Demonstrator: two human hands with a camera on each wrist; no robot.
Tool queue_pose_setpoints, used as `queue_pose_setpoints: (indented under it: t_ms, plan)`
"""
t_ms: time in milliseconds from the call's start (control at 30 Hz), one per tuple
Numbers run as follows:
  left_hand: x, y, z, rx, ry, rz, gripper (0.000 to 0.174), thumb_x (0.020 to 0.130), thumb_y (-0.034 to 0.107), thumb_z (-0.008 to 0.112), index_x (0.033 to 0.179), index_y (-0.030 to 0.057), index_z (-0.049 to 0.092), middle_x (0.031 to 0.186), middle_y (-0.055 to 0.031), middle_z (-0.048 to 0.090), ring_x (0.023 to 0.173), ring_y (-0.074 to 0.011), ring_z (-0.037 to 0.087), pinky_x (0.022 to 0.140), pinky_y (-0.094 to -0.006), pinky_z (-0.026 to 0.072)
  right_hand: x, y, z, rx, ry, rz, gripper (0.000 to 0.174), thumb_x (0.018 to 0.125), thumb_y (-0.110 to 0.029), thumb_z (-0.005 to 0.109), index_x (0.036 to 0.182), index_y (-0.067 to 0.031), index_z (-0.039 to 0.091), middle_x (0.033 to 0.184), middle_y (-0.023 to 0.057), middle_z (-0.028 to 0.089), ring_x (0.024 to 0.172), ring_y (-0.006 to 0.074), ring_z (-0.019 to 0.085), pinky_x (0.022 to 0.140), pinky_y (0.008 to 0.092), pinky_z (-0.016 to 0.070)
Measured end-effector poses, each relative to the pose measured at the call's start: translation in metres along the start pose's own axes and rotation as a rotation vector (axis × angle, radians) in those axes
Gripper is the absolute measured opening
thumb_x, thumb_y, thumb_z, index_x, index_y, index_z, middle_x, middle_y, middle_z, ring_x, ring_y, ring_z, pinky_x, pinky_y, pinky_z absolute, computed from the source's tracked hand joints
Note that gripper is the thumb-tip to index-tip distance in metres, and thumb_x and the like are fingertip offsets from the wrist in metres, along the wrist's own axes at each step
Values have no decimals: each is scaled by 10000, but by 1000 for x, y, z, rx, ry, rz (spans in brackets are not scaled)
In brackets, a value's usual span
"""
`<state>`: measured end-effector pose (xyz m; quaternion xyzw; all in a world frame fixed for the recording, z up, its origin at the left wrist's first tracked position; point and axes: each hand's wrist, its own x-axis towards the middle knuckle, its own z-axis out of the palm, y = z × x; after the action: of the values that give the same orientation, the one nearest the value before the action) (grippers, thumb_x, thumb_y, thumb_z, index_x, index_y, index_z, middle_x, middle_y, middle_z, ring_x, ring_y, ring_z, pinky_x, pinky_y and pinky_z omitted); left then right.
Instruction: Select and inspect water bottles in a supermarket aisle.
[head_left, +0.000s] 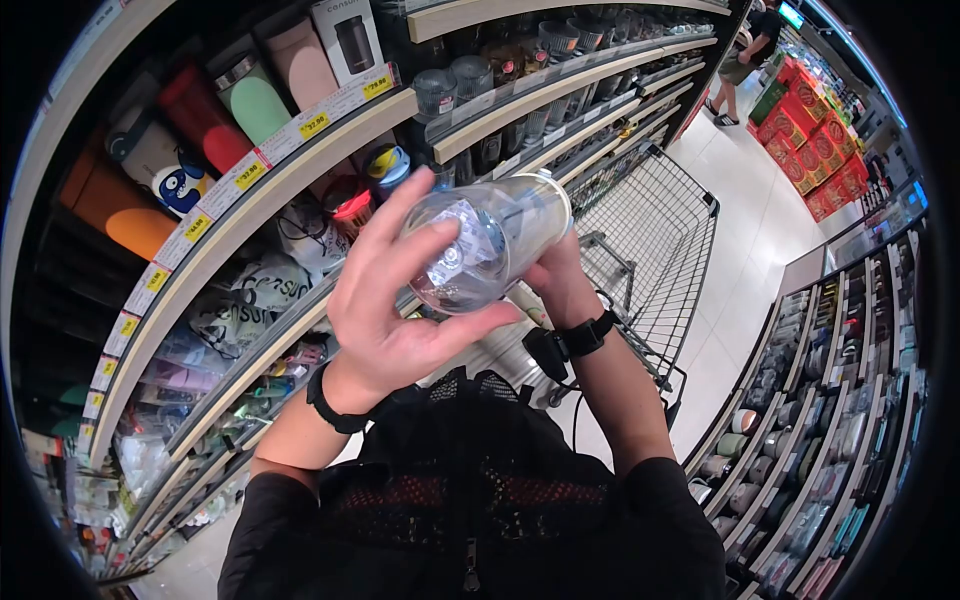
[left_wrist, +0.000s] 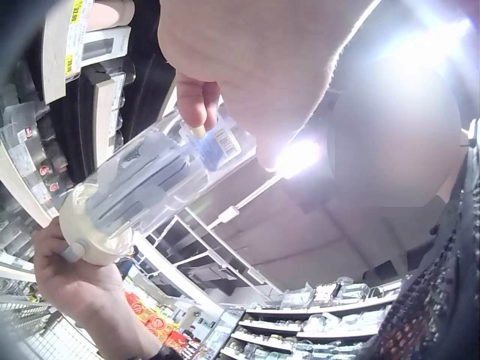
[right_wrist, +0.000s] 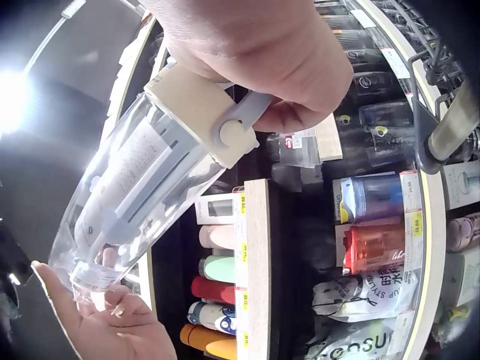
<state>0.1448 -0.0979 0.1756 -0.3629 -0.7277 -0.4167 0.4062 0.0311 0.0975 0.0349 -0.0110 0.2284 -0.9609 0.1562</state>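
A clear plastic bottle (head_left: 490, 265) with a cream lid (right_wrist: 187, 105) is held up before the person's chest, tilted on its side. My right hand (head_left: 556, 268) grips the lid end, its fingers at the light grey strap (right_wrist: 253, 107) in the right wrist view. Spread at the bottle's base is my left hand (head_left: 385, 310), with fingertips touching it near a printed barcode label (left_wrist: 219, 148) and the thumb stretched out. Through the clear wall show a folded paper (right_wrist: 124, 184) and long greyish parts (left_wrist: 142, 184).
On the left, a shelf holds coloured tumblers (head_left: 255, 105) above price tags, with bagged bottles (head_left: 265, 300) below and glass cups (head_left: 470, 80) farther along. A wire shopping cart (head_left: 650, 240) stands ahead. Beyond are stacked red boxes (head_left: 815, 150) and a person (head_left: 750, 60); more shelves (head_left: 800, 430) line the right.
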Motion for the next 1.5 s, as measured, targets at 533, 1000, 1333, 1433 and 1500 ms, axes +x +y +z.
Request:
queue_pose_setpoints:
  t_ms: [533, 1000, 1333, 1433, 1500]
  plan:
    - [-29, -13, -10, -226, 250, -209, 450, 971, 103, 645, 1326, -97, 453, 1527, -354, 323, 1361, -351, 472, 1053, -390, 475, -60, -62, 102, -523, -67, -911, 351, 1086, -339, 412, 1250, -45, 512, 1100, 72, 605, 978, 168, 633, 906, 306, 516]
    - [-37, -3, -16, -453, 216, -270, 570, 881, 68, 747, 1343, 2, 420, 1560, -365, 218, 1416, -401, 378, 1014, -464, 531, -94, -83, 98, -578, 95, -1195, 442, 1088, -432, 343, 1308, -85, 505, 1171, 89, 633, 1061, 211, 639, 944, 376, 540]
    - [-35, 1, -17, -388, 198, -222, 727, 811, 107, 830, 1365, 19, 368, 1487, -285, 358, 1387, -365, 420, 1074, -469, 482, -102, -78, 122, -526, 3, -1127, 436, 1096, -409, 343, 1203, -27, 524, 1052, 83, 630, 935, 152, 626, 834, 304, 507]
    - [-36, 7, -16, -444, 298, -324, 889, 775, 141, 867, 1443, 18, 294, 1478, -265, 371, 1374, -346, 435, 1103, -463, 449, -104, -77, 121, -555, 61, -1151, 443, 1097, -410, 338, 1209, -21, 518, 1081, 96, 629, 944, 154, 626, 824, 306, 513]
    - [-35, 4, -21, -426, 233, -259, 977, 753, 166, 888, 1488, 5, 264, 1454, -220, 396, 1343, -315, 465, 1092, -448, 460, -108, -85, 112, -601, -101, -1060, 435, 1100, -361, 358, 1334, -25, 503, 1198, 107, 635, 1076, 185, 639, 951, 341, 527]
